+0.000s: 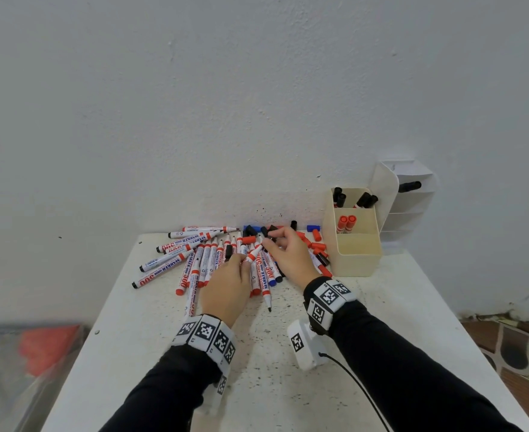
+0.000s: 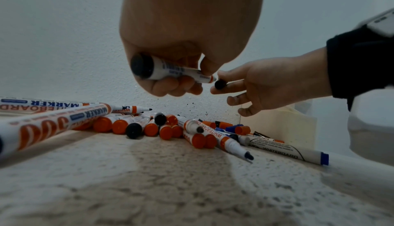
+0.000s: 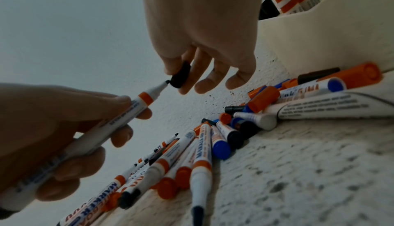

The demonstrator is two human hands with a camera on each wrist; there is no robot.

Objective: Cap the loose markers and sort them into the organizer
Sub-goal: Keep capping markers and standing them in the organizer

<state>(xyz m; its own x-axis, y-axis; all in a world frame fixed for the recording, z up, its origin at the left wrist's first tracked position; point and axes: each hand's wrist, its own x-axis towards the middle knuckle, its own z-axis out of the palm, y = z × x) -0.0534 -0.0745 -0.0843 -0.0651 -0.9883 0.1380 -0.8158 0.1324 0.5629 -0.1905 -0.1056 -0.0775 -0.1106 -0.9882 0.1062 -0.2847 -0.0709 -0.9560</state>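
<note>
Left hand curled round an uncapped marker, held above the table. Head view: the marker's barrel is mostly hidden by the fingers; only the orange collar end shows. Its long axis slants up and away toward the right hand, black tip leading. Right hand palm-down, thumb and forefinger pinching a black cap, other fingers loosely spread. Cap mouth faces the tip, just apart or barely touching; cannot tell which. Below lies a pile of loose markers and loose caps, several overlapping. The cream organizer stands at the right, its far side cut off in the wrist views; black-capped markers in the rear compartment, two red-capped in the middle.
</note>
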